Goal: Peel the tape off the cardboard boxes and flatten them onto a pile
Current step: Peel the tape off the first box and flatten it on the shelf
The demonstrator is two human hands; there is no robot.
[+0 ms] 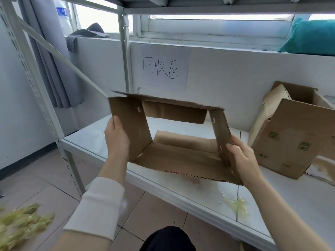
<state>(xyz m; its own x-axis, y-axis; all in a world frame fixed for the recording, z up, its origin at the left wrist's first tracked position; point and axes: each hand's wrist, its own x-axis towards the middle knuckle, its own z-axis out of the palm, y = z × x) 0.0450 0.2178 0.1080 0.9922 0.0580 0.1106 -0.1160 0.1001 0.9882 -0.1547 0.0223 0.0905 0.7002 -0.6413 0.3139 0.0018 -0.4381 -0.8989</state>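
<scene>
1. While I watch, the left hand (116,136) and right hand (241,156) each grip a side of the open cardboard box (170,131), held over the shelf's (290,205) front edge.
2. Behind it, a paper sign (163,69) reads "回收区".
3. Another box (290,134) with small green marks I cannot read stands at the shelf's right.

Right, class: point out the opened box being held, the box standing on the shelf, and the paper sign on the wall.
opened box (181,154): head view, inner face of its lower panel.
standing box (282,142): head view, printed front side.
paper sign (163,69): head view, its handwritten middle.
</scene>
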